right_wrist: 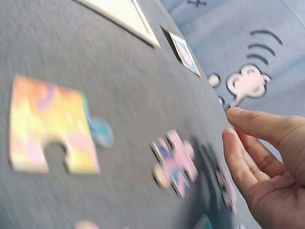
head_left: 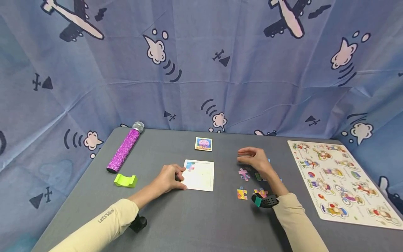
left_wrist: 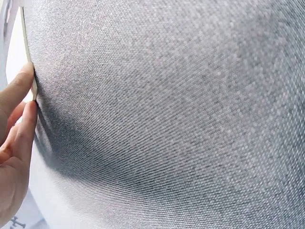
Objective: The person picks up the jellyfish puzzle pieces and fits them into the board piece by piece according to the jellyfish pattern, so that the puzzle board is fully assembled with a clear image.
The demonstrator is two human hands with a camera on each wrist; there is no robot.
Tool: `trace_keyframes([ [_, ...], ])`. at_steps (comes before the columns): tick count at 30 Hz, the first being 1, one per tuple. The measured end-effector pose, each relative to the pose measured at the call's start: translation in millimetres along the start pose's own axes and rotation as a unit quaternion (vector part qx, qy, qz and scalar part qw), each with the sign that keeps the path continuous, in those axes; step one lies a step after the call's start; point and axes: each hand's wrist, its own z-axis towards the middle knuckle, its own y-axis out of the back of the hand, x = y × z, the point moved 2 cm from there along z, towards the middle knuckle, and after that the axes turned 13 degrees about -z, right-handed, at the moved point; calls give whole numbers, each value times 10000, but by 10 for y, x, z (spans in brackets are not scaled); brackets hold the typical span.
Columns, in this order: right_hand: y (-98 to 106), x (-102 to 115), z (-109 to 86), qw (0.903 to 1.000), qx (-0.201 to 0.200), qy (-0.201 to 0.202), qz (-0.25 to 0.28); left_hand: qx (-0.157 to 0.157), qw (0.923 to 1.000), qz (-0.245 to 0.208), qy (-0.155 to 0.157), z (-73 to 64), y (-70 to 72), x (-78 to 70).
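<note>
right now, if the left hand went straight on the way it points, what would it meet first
The left hand would meet the white puzzle board first; its fingers already appear to touch the board's left edge.

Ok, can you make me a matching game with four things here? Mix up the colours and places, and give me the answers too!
Things:
1. curved block
2. microphone
3. puzzle tray
4. big picture board

Clues:
A. mostly sparkly purple
B. to the right of the right hand
C. lime green
D. held at its edge by the left hand

Right pairs: 1-C, 2-A, 3-D, 4-B
</note>
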Motion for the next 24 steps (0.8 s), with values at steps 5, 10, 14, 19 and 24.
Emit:
trace_keyframes([
  [5, 226, -101, -14, 9975, 98, 209, -663, 10, 10000, -22, -1, -1, -4, 3],
  [10, 405, -169, 5, 9871, 304, 580, -1461, 4, 10000, -50, 55, 2, -8, 13],
  [14, 470, -212, 35, 9798, 411, 566, -1873, -9, 10000, -7, 62, 0, -2, 26],
  [19, 494, -299, 70, 9710, 301, 470, -2326, 23, 10000, 51, 12, 8, 2, 30],
  [24, 493, -365, 83, 9683, 96, 560, -2434, 51, 10000, 60, -24, 16, 8, 24],
])
